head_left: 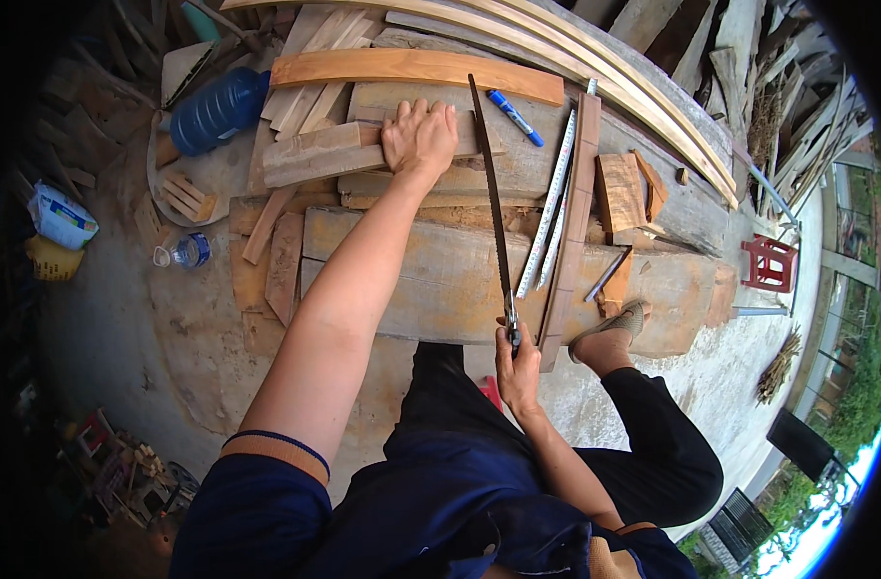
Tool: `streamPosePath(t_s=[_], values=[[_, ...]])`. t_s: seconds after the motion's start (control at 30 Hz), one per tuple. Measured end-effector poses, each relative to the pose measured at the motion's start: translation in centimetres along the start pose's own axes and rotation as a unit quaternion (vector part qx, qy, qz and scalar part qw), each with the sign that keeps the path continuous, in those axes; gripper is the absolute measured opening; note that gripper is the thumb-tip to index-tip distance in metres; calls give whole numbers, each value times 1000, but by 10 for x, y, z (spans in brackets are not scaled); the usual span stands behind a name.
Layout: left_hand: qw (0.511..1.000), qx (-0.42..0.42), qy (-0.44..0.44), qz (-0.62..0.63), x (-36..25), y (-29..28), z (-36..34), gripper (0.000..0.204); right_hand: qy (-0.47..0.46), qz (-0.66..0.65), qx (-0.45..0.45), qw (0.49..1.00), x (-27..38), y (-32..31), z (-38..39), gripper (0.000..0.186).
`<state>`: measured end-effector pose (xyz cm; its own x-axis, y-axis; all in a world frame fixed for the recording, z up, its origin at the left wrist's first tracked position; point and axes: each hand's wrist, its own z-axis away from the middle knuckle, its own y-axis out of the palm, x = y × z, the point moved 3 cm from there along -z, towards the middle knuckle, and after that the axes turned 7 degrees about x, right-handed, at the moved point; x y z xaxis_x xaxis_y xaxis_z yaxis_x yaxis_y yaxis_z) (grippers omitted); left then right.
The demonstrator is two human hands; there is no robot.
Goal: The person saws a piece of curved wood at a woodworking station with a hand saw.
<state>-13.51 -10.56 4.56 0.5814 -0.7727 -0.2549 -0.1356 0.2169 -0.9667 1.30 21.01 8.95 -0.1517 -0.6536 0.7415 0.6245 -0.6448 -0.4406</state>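
My left hand [419,145] presses down over a wooden block [315,159], its fingers together and curled over the far edge. In my right hand [518,372] is the handle of a handsaw [494,198], the fingers wrapped round it. The long toothed blade points away from me and crosses the wood near its right end; whether it has cut in cannot be made out. The block lies on a thick weathered plank [412,256]. Right of the blade are a blue marker [515,118], a measuring tape strip [553,207] and a long brown wooden strip [571,217].
A curved orange-brown board [412,69] lies beyond the block. Wood offcuts [621,193] sit to the right, near my sandalled foot [609,338]. At left are a large blue water bottle [219,111] and a small clear bottle [190,251]. A red stool [769,263] stands far right.
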Motion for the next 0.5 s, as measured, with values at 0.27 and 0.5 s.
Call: streamPosePath(t_s=[0.27, 0.5], values=[[1000, -8, 15, -3, -6, 2, 0, 38, -68, 30, -1, 997, 55, 1, -106, 31], [1000, -6, 3, 2, 1, 2, 2, 38, -50, 19, 11, 999, 20, 3, -40, 29]])
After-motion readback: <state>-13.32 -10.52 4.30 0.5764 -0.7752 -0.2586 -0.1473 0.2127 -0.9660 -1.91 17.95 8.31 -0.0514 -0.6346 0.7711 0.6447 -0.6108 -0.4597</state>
